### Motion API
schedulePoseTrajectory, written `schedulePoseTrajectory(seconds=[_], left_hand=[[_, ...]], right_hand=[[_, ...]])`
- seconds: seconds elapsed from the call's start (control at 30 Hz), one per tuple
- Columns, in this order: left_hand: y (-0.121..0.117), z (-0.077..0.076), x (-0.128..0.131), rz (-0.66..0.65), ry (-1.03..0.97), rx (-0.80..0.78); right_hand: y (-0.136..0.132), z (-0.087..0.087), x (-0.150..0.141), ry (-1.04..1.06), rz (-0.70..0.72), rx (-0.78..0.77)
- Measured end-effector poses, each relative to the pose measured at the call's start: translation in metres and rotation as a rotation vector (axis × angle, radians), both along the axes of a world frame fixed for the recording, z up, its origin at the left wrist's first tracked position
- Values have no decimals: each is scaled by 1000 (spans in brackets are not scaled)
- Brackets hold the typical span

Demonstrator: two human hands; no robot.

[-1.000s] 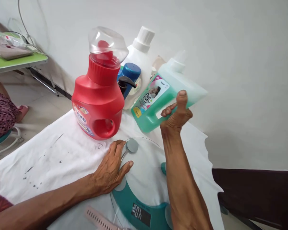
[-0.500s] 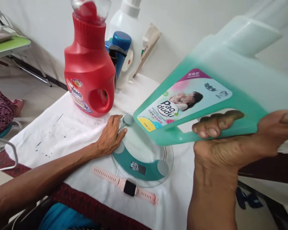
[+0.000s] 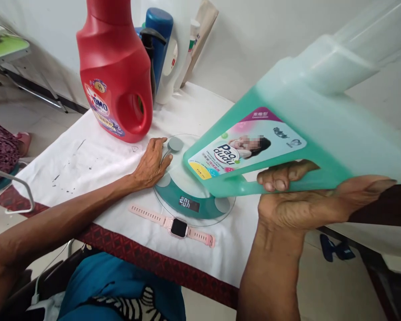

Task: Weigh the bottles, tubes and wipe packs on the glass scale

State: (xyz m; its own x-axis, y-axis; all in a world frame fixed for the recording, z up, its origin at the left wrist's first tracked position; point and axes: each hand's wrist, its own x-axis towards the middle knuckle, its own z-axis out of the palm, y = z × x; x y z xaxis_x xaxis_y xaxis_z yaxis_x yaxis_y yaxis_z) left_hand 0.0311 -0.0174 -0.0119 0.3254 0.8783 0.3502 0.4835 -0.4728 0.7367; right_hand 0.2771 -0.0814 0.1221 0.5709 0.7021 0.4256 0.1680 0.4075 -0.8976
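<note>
My right hand (image 3: 307, 200) grips the handle of a green detergent jug (image 3: 287, 138) and holds it tilted in the air, close to the camera, above the right side of a round glass scale (image 3: 190, 200). The jug hides part of the scale. My left hand (image 3: 152, 162) rests on the scale's left rim with fingers relaxed and apart, holding nothing. The scale sits on a white cloth (image 3: 87, 160) and its display is lit.
A red detergent bottle (image 3: 115, 76) stands at the back left with a blue pump bottle (image 3: 157, 40) and a white bottle behind it. A pink smartwatch (image 3: 175, 225) lies by the table's front edge. A green table (image 3: 6, 49) is far left.
The green jug has come from the back of the table toward the camera, now large and tilted over the scale. The view has dropped toward the table's front edge. My left hand has stayed on the scale.
</note>
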Motion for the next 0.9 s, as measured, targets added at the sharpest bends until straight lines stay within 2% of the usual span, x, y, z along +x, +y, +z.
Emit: schedulePoseTrajectory(seconds=[0.1, 0.17, 0.3, 0.37, 0.67, 0.9], left_hand=[[1, -1, 0, 0, 17, 7], [1, 0, 0, 0, 17, 6], [0, 2, -1, -3, 24, 2], [0, 3, -1, -1, 32, -1], [1, 3, -2, -1, 44, -6], [2, 2, -2, -9, 49, -6]], right_hand=[[-7, -13, 4, -16, -184, 191], [-14, -25, 7, 20, -277, 228], [-29, -46, 14, 135, -318, -68], [-33, -53, 16, 146, -374, -124], [-34, -53, 15, 133, -397, -143], [-38, -59, 29, 192, -359, -113]])
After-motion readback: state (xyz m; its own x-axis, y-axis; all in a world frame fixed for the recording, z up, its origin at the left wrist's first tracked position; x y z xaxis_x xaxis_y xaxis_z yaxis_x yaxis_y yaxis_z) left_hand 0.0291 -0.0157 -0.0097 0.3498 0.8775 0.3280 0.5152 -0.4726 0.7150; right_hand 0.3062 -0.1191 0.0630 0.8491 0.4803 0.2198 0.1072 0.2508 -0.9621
